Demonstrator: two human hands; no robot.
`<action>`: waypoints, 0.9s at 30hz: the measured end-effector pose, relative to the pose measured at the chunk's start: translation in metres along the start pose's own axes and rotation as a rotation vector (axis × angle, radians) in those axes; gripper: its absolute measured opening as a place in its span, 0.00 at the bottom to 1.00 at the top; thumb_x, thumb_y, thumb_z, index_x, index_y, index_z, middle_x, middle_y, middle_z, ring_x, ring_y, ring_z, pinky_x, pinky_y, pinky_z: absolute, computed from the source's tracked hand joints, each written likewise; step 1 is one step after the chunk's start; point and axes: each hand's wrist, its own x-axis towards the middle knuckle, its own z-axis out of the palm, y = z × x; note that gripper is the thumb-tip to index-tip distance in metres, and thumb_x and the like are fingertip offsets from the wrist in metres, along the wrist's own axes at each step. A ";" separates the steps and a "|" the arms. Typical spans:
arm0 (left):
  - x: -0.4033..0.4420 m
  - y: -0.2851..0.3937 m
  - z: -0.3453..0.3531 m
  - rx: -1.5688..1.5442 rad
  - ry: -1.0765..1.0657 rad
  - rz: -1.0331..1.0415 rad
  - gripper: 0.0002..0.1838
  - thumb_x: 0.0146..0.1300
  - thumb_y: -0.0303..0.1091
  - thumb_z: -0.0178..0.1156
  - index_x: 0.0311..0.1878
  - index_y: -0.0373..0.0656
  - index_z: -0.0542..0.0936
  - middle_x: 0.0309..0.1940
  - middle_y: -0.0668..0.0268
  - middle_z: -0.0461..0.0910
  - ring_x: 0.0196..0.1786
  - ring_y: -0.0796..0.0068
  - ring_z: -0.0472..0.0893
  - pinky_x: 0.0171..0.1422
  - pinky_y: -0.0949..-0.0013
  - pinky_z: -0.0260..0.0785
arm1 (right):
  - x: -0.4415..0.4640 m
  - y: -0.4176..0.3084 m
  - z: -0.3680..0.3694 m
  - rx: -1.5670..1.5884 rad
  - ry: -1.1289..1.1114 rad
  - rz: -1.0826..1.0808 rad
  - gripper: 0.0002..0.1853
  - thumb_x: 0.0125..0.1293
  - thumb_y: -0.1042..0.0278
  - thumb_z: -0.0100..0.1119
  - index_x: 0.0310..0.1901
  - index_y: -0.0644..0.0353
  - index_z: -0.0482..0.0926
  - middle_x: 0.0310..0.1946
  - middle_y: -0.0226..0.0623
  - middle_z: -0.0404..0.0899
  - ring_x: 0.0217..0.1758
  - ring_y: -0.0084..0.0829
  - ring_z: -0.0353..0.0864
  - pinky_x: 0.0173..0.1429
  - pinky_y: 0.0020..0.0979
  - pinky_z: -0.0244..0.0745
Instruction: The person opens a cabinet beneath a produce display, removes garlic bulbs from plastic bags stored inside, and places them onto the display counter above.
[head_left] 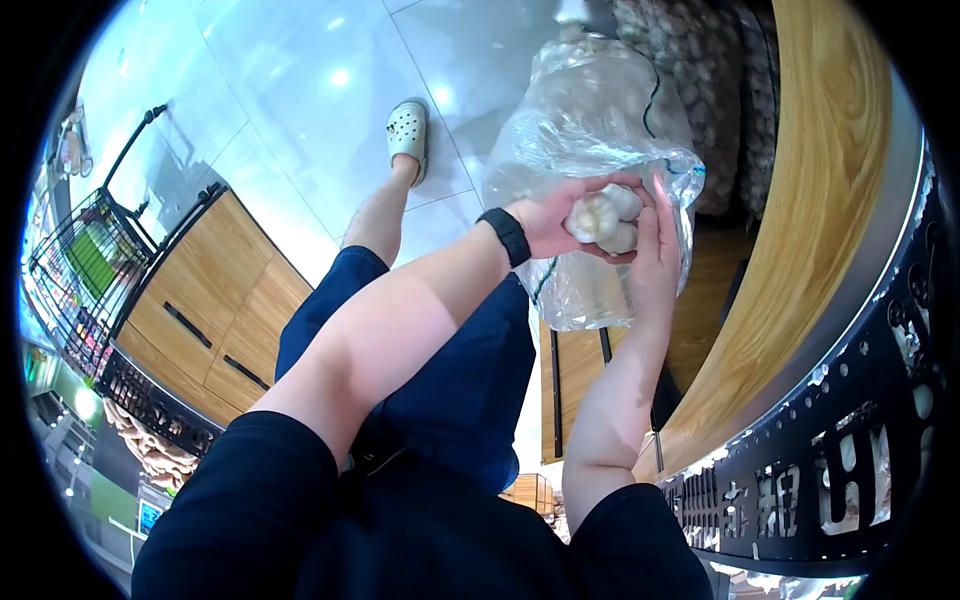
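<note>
Several white garlic bulbs (597,218) are cupped between my two hands, over a clear plastic bag. My left hand (547,224), with a black band on the wrist, curls around the bulbs from the left. Against their right side press the fingers of my right hand (655,245). The clear plastic bag (575,115) is crumpled and bulging, lying beyond and beneath both hands. How far its mouth opens is hidden by the hands and the folds.
Filled mesh sacks (685,80) stand beyond the bag. On the right a curved wooden counter edge (835,130) runs beside a black perforated rack (800,500). A wooden cabinet (205,290) and a wire shopping cart (85,255) stand left, on pale floor tiles (290,100).
</note>
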 end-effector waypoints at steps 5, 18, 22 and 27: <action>-0.007 0.014 -0.016 0.101 -0.146 -0.010 0.27 0.70 0.45 0.53 0.67 0.42 0.65 0.61 0.55 0.72 0.64 0.58 0.73 0.65 0.52 0.70 | 0.003 -0.037 0.002 -0.310 0.304 0.347 0.19 0.78 0.59 0.39 0.59 0.54 0.77 0.56 0.35 0.78 0.50 0.25 0.79 0.40 0.26 0.77; -0.070 0.042 -0.028 0.153 -0.005 -0.093 0.22 0.62 0.34 0.57 0.60 0.42 0.71 0.54 0.59 0.76 0.59 0.66 0.77 0.65 0.63 0.69 | 0.168 0.176 0.079 -1.560 -0.347 -0.608 0.19 0.60 0.64 0.55 0.55 0.50 0.76 0.58 0.43 0.70 0.59 0.45 0.72 0.58 0.42 0.74; -0.076 0.044 -0.036 0.158 -0.009 -0.119 0.24 0.61 0.34 0.58 0.61 0.41 0.70 0.57 0.59 0.75 0.61 0.65 0.75 0.69 0.63 0.65 | 0.151 0.196 0.067 -1.544 -0.344 -0.740 0.19 0.62 0.63 0.55 0.56 0.53 0.76 0.61 0.45 0.67 0.58 0.52 0.73 0.55 0.48 0.75; -0.072 0.043 -0.034 0.198 -0.009 -0.093 0.24 0.62 0.33 0.57 0.62 0.42 0.70 0.56 0.61 0.75 0.60 0.68 0.76 0.66 0.65 0.67 | 0.146 0.188 0.090 -1.694 -0.252 -0.751 0.20 0.66 0.64 0.52 0.60 0.53 0.72 0.61 0.41 0.68 0.54 0.54 0.76 0.56 0.53 0.75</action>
